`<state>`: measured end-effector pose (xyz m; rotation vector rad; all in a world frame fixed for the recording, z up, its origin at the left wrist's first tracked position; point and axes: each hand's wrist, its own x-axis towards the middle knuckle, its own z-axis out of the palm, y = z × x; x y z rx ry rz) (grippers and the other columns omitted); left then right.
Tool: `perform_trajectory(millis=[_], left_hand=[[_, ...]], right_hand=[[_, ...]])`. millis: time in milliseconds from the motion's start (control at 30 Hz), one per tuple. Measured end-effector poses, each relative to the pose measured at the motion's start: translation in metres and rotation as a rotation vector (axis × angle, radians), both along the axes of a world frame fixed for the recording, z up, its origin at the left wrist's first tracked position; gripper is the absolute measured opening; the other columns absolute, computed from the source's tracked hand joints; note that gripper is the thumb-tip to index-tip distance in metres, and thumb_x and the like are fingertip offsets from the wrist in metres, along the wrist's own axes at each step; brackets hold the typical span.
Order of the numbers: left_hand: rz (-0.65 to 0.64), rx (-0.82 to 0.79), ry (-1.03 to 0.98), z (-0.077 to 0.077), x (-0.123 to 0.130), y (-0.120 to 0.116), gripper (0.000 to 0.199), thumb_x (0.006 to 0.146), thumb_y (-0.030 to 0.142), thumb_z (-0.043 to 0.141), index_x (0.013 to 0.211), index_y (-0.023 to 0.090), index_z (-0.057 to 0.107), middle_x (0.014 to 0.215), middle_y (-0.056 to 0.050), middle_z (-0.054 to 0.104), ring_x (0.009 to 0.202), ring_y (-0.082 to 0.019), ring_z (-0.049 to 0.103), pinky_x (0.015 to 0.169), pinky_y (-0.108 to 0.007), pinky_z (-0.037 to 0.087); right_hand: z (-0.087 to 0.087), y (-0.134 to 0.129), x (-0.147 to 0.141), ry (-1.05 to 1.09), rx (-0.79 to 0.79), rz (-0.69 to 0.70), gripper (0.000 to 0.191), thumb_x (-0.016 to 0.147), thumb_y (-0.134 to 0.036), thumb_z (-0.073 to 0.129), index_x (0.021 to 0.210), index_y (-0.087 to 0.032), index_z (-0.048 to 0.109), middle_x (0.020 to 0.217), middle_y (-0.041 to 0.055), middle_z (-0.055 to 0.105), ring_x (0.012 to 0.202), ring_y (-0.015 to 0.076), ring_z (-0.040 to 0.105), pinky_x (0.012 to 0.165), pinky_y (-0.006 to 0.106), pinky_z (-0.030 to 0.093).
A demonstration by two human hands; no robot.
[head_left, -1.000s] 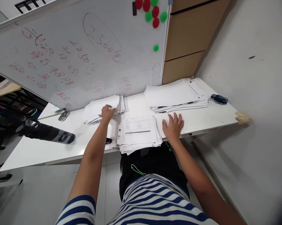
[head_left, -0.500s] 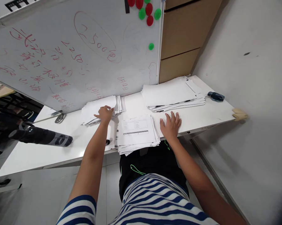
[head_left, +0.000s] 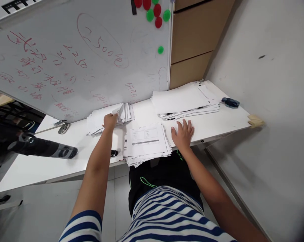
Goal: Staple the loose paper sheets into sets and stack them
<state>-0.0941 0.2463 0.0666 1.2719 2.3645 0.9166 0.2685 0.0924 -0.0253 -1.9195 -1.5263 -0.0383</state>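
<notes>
My left hand is closed on the edge of a paper sheet, whose corner lifts off the left paper stack. That stack lies fanned out against the whiteboard's foot. My right hand rests open on the desk, fingers spread, holding nothing. Between my hands, a stack of printed forms sits at the desk's front edge and overhangs it slightly. Behind my right hand lies a wide pile of larger papers, top sheet mostly blank.
A whiteboard with red writing and magnets stands behind the white desk. A dark bottle lies at the left, near a grey mouse-like object. A dark blue object lies by the right wall. Brown boxes stand behind.
My left hand has closed from a loose reach onto a sheet of the left stack, raising its corner. My right hand stays put on the desk.
</notes>
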Motion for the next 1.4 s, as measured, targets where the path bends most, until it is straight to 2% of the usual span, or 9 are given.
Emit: perform_trajectory(millis=[167, 367, 533, 667, 767, 833, 967, 1167, 1400], left_hand=[[-0.004, 0.117, -0.161, 0.007, -0.012, -0.005, 0.023, 0.069, 0.04, 0.067, 0.068, 0.018, 0.06, 0.059, 0.003, 0.051, 0.065, -0.013, 0.05, 0.063, -0.027, 0.042], [-0.027, 0.268, -0.324, 0.035, -0.013, -0.024, 0.025, 0.071, 0.038, 0.069, 0.074, 0.016, 0.061, 0.059, 0.003, 0.051, 0.062, -0.011, 0.049, 0.057, -0.023, 0.041], [-0.292, 0.421, -0.66, 0.081, 0.016, -0.089, 0.031, 0.075, 0.042, 0.073, 0.094, 0.019, 0.066, 0.089, -0.003, 0.069, 0.094, -0.019, 0.064, 0.08, -0.031, 0.051], [-0.461, 0.421, -0.862, 0.1, 0.056, -0.164, 0.044, 0.085, 0.056, 0.06, 0.115, 0.025, 0.067, 0.112, -0.007, 0.07, 0.12, -0.026, 0.059, 0.093, -0.041, 0.052], [-0.487, 0.372, -1.11, 0.087, 0.078, -0.205, 0.048, 0.083, 0.059, 0.062, 0.121, 0.03, 0.066, 0.121, -0.004, 0.069, 0.13, -0.027, 0.053, 0.102, -0.044, 0.05], [-0.445, 0.364, -1.219, 0.07, 0.086, -0.222, 0.05, 0.08, 0.058, 0.067, 0.122, 0.03, 0.066, 0.124, -0.003, 0.069, 0.134, -0.027, 0.05, 0.107, -0.043, 0.048], [-0.314, 0.392, -1.291, 0.037, 0.088, -0.24, 0.047, 0.077, 0.058, 0.071, 0.114, 0.028, 0.07, 0.128, -0.003, 0.067, 0.135, -0.025, 0.05, 0.112, -0.038, 0.045], [-0.133, 0.392, -1.239, 0.004, 0.078, -0.256, 0.037, 0.07, 0.052, 0.079, 0.098, 0.028, 0.072, 0.116, -0.004, 0.072, 0.124, -0.025, 0.059, 0.102, -0.038, 0.051], [-0.312, 0.414, -1.138, 0.0, 0.047, -0.263, 0.054, 0.063, 0.057, 0.082, 0.105, 0.026, 0.072, 0.109, -0.007, 0.074, 0.11, -0.027, 0.067, 0.094, -0.038, 0.054]], right_hand=[[-0.002, 0.001, 0.0, -0.009, 0.016, -0.008, 0.045, 0.096, -0.04, 0.043, 0.131, -0.015, 0.055, 0.15, 0.0192, 0.042, 0.147, 0.0377, 0.02, 0.113, 0.066, 0.019], [-0.002, 0.0, -0.001, -0.004, 0.029, -0.001, 0.044, 0.095, -0.04, 0.044, 0.13, -0.015, 0.055, 0.149, 0.0201, 0.043, 0.147, 0.0383, 0.021, 0.112, 0.067, 0.02], [0.002, -0.003, 0.001, 0.068, 0.086, 0.036, 0.042, 0.095, -0.042, 0.044, 0.126, -0.017, 0.058, 0.145, 0.018, 0.049, 0.147, 0.0361, 0.025, 0.114, 0.066, 0.017], [0.026, -0.021, -0.004, 0.446, 0.092, 0.302, 0.054, 0.094, -0.055, 0.043, 0.135, -0.022, 0.052, 0.147, 0.0138, 0.049, 0.144, 0.03, 0.034, 0.115, 0.055, 0.03], [0.058, -0.044, -0.02, 0.935, -0.016, 0.678, 0.076, 0.092, -0.072, 0.031, 0.152, -0.027, 0.029, 0.154, 0.0119, 0.043, 0.138, 0.0269, 0.046, 0.106, 0.047, 0.046], [0.078, -0.057, -0.033, 1.172, -0.1, 0.814, 0.089, 0.084, -0.08, 0.04, 0.155, -0.03, 0.022, 0.155, 0.0096, 0.042, 0.137, 0.0277, 0.048, 0.103, 0.046, 0.049], [0.099, -0.068, -0.052, 1.478, -0.265, 0.744, 0.074, 0.083, -0.061, 0.064, 0.147, -0.031, 0.042, 0.143, 0.0059, 0.057, 0.128, 0.0276, 0.057, 0.103, 0.045, 0.051], [0.096, -0.065, -0.059, 1.563, -0.311, 0.698, 0.057, 0.076, -0.045, 0.079, 0.127, -0.024, 0.064, 0.132, 0.0067, 0.066, 0.122, 0.0292, 0.061, 0.105, 0.047, 0.05], [0.094, -0.06, -0.05, 1.323, -0.272, 0.552, 0.042, 0.072, -0.045, 0.082, 0.106, -0.021, 0.074, 0.116, 0.0065, 0.074, 0.115, 0.0298, 0.066, 0.101, 0.047, 0.053]])
